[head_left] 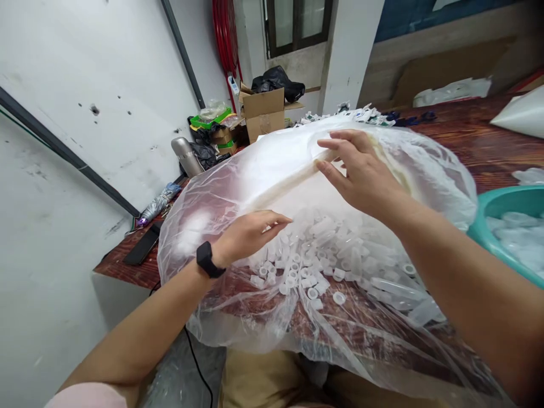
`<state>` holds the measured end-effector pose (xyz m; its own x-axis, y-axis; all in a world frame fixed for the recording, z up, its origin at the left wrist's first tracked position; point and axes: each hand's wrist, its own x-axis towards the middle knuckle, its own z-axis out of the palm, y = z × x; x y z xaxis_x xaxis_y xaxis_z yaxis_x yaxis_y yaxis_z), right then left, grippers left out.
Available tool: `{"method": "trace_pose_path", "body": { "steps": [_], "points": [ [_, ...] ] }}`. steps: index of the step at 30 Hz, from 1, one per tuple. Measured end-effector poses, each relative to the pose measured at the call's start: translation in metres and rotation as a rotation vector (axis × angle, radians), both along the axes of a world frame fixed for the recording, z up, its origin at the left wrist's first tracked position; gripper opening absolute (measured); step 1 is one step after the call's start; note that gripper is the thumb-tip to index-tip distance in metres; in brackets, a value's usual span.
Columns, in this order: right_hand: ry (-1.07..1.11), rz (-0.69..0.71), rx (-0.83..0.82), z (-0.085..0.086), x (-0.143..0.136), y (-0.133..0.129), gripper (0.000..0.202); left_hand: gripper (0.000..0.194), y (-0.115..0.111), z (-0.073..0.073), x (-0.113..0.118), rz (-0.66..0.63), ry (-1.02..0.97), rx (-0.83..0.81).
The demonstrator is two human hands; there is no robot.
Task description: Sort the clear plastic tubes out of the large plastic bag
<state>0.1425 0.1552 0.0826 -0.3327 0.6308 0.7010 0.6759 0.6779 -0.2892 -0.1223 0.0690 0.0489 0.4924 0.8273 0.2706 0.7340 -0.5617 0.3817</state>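
Note:
My left hand [253,235], with a black band on its wrist, hovers at the left edge of a heap of small translucent plastic pieces [314,266]. Its fingers are stretched out and nothing shows in them. My right hand [357,170] is over the beige rim [289,182] of a large white container or bag, thumb and fingers apart. Whether it touches the rim, I cannot tell. Ring-like caps and tube-like pieces make up the heap, which lies in front of the rim on a clear plastic sheet [259,317].
At the right stands a teal basin [488,226] with translucent pieces in it. A black phone-like slab [143,245] lies on the dark red wooden table [476,144] at left. Farther back are a metal bottle [187,157] and an open cardboard box [264,113].

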Motion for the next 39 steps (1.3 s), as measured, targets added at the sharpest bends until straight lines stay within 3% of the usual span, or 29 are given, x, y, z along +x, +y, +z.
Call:
{"method": "trace_pose_path", "body": {
  "steps": [2, 5, 8, 11, 14, 16, 18, 19, 25, 28, 32, 39],
  "points": [
    [0.034, -0.002, -0.054, 0.006, -0.001, 0.002, 0.044, 0.028, -0.006, 0.006, 0.004, 0.018, 0.011, 0.17],
    [0.057, -0.031, -0.095, 0.017, 0.0, 0.0, 0.04, 0.051, -0.004, 0.005, -0.004, 0.221, 0.036, 0.348],
    [0.066, -0.07, -0.294, 0.037, 0.009, -0.002, 0.047, 0.068, 0.01, -0.003, -0.024, 0.361, 0.029, 0.149],
    [-0.016, -0.086, -0.544, 0.064, 0.03, 0.0, 0.059, 0.067, 0.021, -0.006, -0.042, 0.353, 0.011, -0.007],
    [-0.159, -0.102, -0.615, 0.083, 0.055, 0.011, 0.071, 0.068, 0.025, -0.007, -0.05, 0.302, -0.034, -0.123],
    [-0.267, -0.185, -0.61, 0.085, 0.07, 0.021, 0.088, 0.071, 0.028, -0.008, -0.053, 0.308, -0.079, -0.173],
    [-0.364, -0.197, -0.641, 0.08, 0.079, 0.028, 0.101, 0.072, 0.033, -0.013, -0.054, 0.34, -0.122, -0.199],
    [-0.398, -0.167, -0.685, 0.075, 0.082, 0.03, 0.099, 0.073, 0.036, -0.016, -0.055, 0.352, -0.142, -0.208],
    [-0.592, 0.057, -0.952, 0.05, 0.09, 0.022, 0.041, 0.034, 0.063, -0.034, -0.061, 0.357, -0.284, -0.25],
    [-0.581, -0.05, -0.892, 0.046, 0.093, 0.034, 0.044, 0.029, 0.082, -0.036, -0.069, 0.421, -0.349, -0.251],
    [-0.595, -0.207, -0.776, 0.034, 0.089, 0.069, 0.031, 0.034, 0.111, -0.035, -0.076, 0.481, -0.383, -0.244],
    [-0.723, -0.241, -0.625, -0.003, 0.065, 0.11, 0.034, 0.037, 0.139, -0.044, -0.073, 0.536, -0.392, -0.252]
  ]
}}
